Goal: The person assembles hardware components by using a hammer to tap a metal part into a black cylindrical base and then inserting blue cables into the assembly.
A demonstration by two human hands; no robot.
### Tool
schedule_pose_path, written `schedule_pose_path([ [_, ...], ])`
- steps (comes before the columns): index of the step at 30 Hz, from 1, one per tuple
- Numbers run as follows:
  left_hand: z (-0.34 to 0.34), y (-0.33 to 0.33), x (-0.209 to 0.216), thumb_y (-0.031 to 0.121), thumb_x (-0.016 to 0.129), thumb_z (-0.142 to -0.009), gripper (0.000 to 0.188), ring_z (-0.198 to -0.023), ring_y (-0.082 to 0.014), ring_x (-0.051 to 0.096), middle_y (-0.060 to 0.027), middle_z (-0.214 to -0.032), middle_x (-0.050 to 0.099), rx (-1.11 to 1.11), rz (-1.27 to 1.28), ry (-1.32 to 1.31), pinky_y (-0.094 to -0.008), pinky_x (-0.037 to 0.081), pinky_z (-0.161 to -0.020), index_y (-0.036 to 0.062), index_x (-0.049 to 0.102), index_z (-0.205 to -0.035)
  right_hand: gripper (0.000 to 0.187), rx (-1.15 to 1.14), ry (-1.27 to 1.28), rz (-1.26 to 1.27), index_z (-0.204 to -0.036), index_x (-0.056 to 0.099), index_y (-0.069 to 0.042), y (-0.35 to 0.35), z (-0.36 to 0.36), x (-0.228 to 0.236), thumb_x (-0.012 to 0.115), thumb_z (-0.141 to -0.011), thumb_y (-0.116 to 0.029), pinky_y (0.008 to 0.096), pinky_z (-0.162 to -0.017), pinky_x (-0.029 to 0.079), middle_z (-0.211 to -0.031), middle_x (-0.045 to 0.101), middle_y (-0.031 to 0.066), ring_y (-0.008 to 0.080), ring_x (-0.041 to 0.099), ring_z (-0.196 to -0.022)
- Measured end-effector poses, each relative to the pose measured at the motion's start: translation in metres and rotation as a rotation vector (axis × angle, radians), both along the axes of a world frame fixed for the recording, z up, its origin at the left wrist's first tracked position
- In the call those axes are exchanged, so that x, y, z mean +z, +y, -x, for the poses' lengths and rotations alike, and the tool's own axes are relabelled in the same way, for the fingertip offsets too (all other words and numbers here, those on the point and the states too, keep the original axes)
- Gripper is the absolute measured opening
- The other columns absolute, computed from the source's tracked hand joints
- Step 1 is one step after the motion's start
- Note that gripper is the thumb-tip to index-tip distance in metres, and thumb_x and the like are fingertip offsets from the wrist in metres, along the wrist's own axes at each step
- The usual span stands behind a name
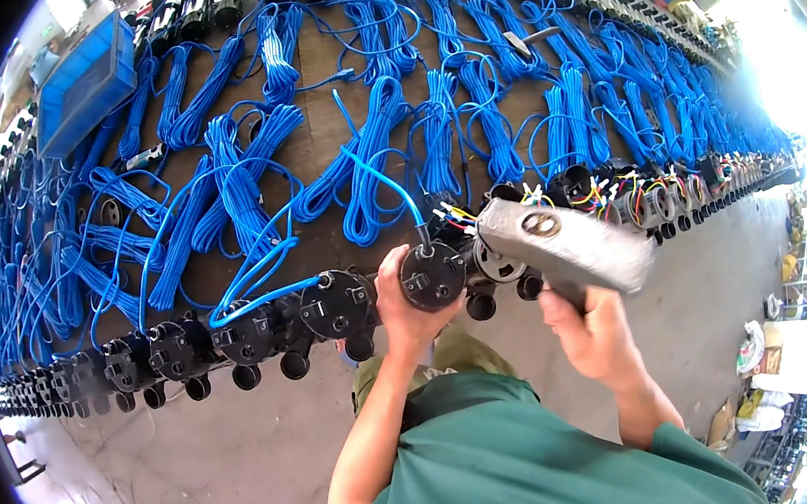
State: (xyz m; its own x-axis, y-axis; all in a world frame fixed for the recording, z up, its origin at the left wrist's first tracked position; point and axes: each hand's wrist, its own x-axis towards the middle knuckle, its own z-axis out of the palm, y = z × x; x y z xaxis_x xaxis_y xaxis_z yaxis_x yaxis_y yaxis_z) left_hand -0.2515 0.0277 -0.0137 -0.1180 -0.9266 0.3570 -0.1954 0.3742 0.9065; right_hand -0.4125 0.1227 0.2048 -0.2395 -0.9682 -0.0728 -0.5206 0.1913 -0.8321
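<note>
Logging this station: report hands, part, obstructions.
Left hand gripping black round cap. Right hand holding grey block-headed tool. Blue cable on cap, coloured wires nearby.

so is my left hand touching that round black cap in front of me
Touching: in the head view, the left hand cups the round black cap along its left and lower edge, no gap between.

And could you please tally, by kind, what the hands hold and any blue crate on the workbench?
Black round end cover, left hand: 1
Grey pistol-grip tool, right hand: 1
Blue plastic crate: 1
Total: 3
</note>
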Motion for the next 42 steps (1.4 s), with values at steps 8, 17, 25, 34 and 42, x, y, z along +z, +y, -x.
schedule_pose_path([
  [8,-0.007,-0.006,0.004,0.021,0.097,-0.057,0.097,-0.114,-0.0302,0.067,-0.0146,-0.128,0.064,-0.040,-0.003,-0.039,-0.0419,0.053,-0.102,0.0053,0.051,-0.141,0.036,0.177,0.070,-0.321,-0.094,0.063,0.001,-0.027,0.007,0.003,0.066,-0.103,-0.034,0.0426,-0.057,0.048,-0.066,0.064,0.0195,0.0367,0.060,-0.055],
  [17,0.000,-0.005,-0.022,0.020,0.099,-0.055,0.101,-0.124,-0.0353,0.064,-0.0179,-0.137,0.062,-0.101,-0.151,0.121,-0.0446,0.052,-0.105,0.0054,0.052,-0.143,0.041,0.239,0.202,-0.361,-0.092,0.065,0.000,-0.028,-0.015,-0.070,0.067,-0.101,-0.041,0.0466,-0.064,0.051,-0.072,0.067,0.0225,0.0398,0.068,-0.068],
  [25,-0.021,0.055,-0.018,0.014,0.091,-0.073,0.109,-0.151,-0.0394,0.035,-0.0255,-0.170,0.018,-0.093,-0.261,-0.204,-0.0494,0.038,-0.118,-0.0031,0.026,-0.158,0.033,0.055,-0.196,-0.220,-0.087,0.060,0.000,0.014,0.041,-0.025,0.073,-0.100,-0.027,0.0328,-0.051,0.035,-0.058,0.046,0.0051,0.0106,0.039,-0.055],
  [34,0.001,0.075,-0.121,0.015,0.083,-0.080,0.042,-0.090,-0.0228,0.066,-0.0085,-0.098,0.070,-0.158,-0.835,-0.129,-0.0401,0.055,-0.083,0.0035,0.068,-0.116,0.050,-0.225,-0.707,-0.519,-0.085,0.053,-0.006,0.071,0.039,-0.118,0.063,-0.104,-0.051,0.0258,-0.047,0.036,-0.067,0.049,-0.0035,0.0060,0.042,-0.055],
  [42,-0.002,0.079,-0.161,0.008,0.077,-0.079,0.039,-0.095,-0.0209,0.067,-0.0064,-0.105,0.072,-0.084,-0.221,-0.339,-0.0393,0.054,-0.085,0.0052,0.069,-0.116,0.048,-0.271,-0.866,-0.397,-0.082,0.053,-0.004,0.059,0.064,-0.105,0.053,-0.112,-0.041,0.0251,-0.047,0.035,-0.063,0.048,-0.0023,0.0056,0.042,-0.050],
])
